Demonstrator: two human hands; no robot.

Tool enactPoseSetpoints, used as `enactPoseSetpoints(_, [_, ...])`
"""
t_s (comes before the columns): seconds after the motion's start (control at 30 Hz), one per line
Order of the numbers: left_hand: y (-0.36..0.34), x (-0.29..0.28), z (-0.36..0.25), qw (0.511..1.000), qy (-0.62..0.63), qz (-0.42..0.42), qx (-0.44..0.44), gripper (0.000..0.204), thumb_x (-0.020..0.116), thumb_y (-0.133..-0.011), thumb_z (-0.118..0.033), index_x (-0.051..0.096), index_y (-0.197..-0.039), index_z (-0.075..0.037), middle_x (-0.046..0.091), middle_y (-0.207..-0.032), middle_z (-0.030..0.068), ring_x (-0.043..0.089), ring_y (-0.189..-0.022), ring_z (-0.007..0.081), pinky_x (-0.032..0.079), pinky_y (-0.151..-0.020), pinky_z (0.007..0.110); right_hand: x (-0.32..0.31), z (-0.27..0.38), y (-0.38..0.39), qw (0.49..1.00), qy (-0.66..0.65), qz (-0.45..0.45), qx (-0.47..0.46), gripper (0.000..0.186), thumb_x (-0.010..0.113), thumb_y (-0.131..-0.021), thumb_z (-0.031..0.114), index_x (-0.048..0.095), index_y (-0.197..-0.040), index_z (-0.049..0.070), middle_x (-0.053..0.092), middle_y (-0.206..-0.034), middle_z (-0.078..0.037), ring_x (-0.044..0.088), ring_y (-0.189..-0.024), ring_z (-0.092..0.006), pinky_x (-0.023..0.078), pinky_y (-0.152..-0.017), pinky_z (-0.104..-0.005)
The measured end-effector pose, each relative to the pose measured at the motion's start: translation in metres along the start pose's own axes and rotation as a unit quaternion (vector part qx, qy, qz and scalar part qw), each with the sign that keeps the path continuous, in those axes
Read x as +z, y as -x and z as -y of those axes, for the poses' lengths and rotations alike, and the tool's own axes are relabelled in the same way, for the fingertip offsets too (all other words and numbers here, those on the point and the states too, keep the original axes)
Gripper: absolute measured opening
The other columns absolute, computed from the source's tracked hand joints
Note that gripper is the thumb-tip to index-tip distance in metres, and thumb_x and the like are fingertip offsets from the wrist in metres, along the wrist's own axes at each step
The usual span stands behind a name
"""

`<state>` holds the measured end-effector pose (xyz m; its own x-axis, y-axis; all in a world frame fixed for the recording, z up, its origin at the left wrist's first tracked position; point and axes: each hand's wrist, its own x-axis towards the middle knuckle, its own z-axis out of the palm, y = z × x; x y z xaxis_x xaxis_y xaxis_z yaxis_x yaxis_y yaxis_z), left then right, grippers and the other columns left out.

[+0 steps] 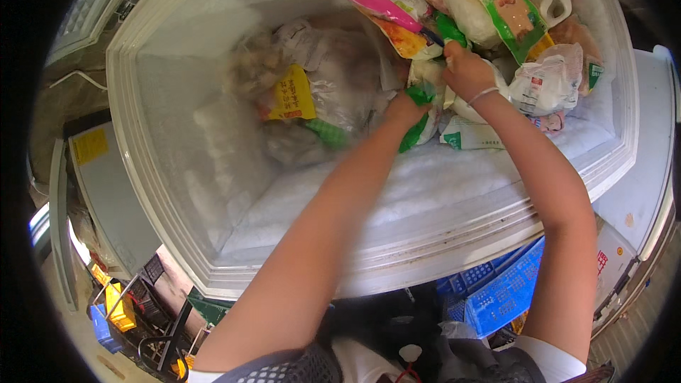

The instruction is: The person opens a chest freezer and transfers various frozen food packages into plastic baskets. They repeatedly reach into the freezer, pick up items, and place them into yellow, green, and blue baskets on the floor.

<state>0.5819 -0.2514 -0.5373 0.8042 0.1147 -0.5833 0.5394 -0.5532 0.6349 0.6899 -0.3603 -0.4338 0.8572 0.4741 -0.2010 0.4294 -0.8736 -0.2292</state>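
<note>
I am reaching with both arms into an open chest freezer (298,198). My left hand (409,108) is closed on a green-and-white plastic bag (424,128), whose contents I cannot make out. My right hand (468,72), a thin band at its wrist, is curled just beyond it. From its fingers a pink knife-shaped tool (386,8) points to the far left, its narrow dark end at the hand. The tool lies over an orange-and-white food packet (404,41). Part of the grip is hidden by the fingers.
Bags crowd the freezer's right: a green-and-white packet (507,10), a white jug with red cap (552,3), and a clear-wrapped white bundle (546,79). Frosty bags with a yellow label (292,93) lie left. Blue crates (504,291) stand below the near rim.
</note>
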Motion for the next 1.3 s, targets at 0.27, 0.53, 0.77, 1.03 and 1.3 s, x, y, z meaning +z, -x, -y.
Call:
enactPoseSetpoints(0.27, [0.051, -0.053, -0.009, 0.991, 0.083, 0.098, 0.042, 0.038, 0.061, -0.077, -0.036, 0.062, -0.088, 0.000, 0.062, -0.077, 0.0112, 0.060, -0.071, 0.0213, 0.046, -0.068, 0.034, -0.016, 0.006, 0.028, 0.988, -0.135, -0.037, 0.062, 0.049, 0.059, -0.074, 0.024, 0.035, -0.109, 0.000, 0.059, -0.082, -0.026, 0.058, -0.074, -0.0410, 0.046, -0.069, -0.0459])
enactPoseSetpoints(0.53, [0.277, -0.224, -0.034, 0.923, 0.347, 0.108, 0.123, 0.023, 0.060, -0.082, -0.026, 0.060, -0.082, -0.003, 0.055, -0.070, -0.0023, 0.046, -0.060, 0.0061, 0.038, -0.055, 0.022, -0.175, 0.071, 0.159, 0.821, -0.531, -0.208, 0.007, 0.031, 0.054, -0.075, 0.008, 0.047, -0.105, 0.003, 0.052, -0.095, -0.006, 0.050, -0.085, -0.0134, 0.040, -0.077, -0.0242])
enactPoseSetpoints(0.77, [0.615, -0.317, 0.082, 0.859, 0.450, -0.197, 0.146, 0.021, 0.062, -0.079, -0.018, 0.060, -0.092, -0.002, 0.056, -0.074, 0.0010, 0.050, -0.066, 0.0078, 0.039, -0.059, 0.021, -0.215, 0.267, 0.286, 0.737, -0.655, -0.046, -0.158, 0.058, 0.059, -0.066, 0.021, 0.035, -0.115, 0.000, 0.049, -0.108, -0.015, 0.051, -0.100, -0.0236, 0.040, -0.089, -0.0359])
enactPoseSetpoints(1.03, [0.897, -0.237, 0.172, 0.669, 0.407, -0.619, 0.067, 0.031, 0.054, -0.080, -0.012, 0.055, -0.105, 0.006, 0.059, -0.094, 0.0115, 0.056, -0.081, 0.0146, 0.043, -0.068, 0.023, -0.055, 0.518, 0.448, 0.658, -0.575, 0.385, -0.298, 0.040, 0.063, -0.074, 0.016, 0.040, -0.105, 0.005, 0.046, -0.093, -0.004, 0.049, -0.087, -0.0155, 0.042, -0.077, -0.0303])
enactPoseSetpoints(1.3, [0.809, -0.101, 0.438, 0.910, -0.008, -0.314, -0.271, 0.023, 0.050, -0.082, -0.025, 0.053, -0.087, -0.003, 0.058, -0.079, 0.0206, 0.058, -0.074, 0.0368, 0.045, -0.065, 0.044, 0.148, 0.588, 0.533, 0.772, -0.172, 0.456, -0.409, 0.054, 0.064, -0.074, 0.034, 0.046, -0.117, 0.007, 0.057, -0.098, -0.019, 0.056, -0.089, -0.0317, 0.043, -0.082, -0.0364])
